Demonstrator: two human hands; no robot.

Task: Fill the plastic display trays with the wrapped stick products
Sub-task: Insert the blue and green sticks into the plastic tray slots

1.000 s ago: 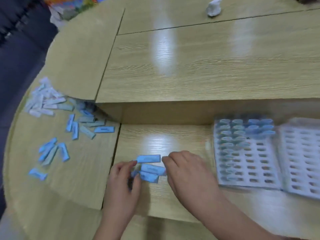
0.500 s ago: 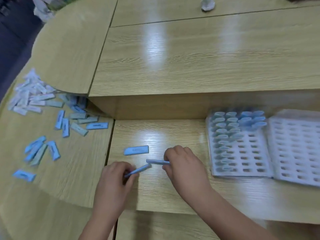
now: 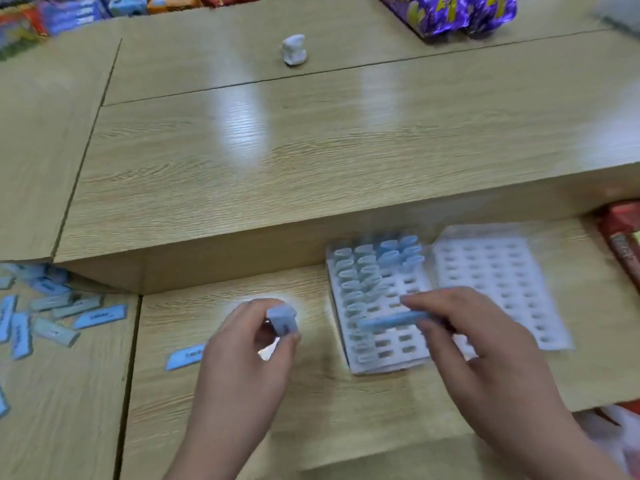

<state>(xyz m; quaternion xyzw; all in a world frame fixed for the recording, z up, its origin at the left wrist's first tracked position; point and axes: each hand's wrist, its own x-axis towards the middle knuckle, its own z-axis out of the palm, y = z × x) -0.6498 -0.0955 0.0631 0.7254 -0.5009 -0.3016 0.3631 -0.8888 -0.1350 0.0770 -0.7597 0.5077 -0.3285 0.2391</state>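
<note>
Head view looks down on both hands working over the lower desk (image 3: 214,427), and from where I stand the left hand (image 3: 242,355) has its thumb and fingertips closed round a pale blue wrapped stick (image 3: 284,321), which it holds up on end, clear of the wood. Just to the right of that grip, the right hand (image 3: 485,355) pinches a second stick (image 3: 388,321) near one end, so that the stick lies level and points left, back towards the other hand; the two sticks are near each other but apart. Directly under the right hand's grip sits the nearer tray (image 3: 381,366), a white plastic grid of slots; whether the held stick touches it I cannot tell, the picture being blurred there. Beyond the right fingers the standing sticks (image 3: 367,268) fill the tray's left column, part of the next one and the far rows, with bare slots nearer the wrist. Right of that grip and just beside the first tray lies the far tray (image 3: 502,271), its slots bare where they show. Left of the left hand's grip a loose stick (image 3: 185,356) lies flat on the desk, partly hidden by the hand, and well further left are the scattered sticks (image 3: 52,313). Beyond both grips rises the raised counter (image 3: 311,150), bearing a small white figure (image 3: 294,50) and purple packets (image 3: 446,12); a red box (image 3: 623,233) sits far right
</note>
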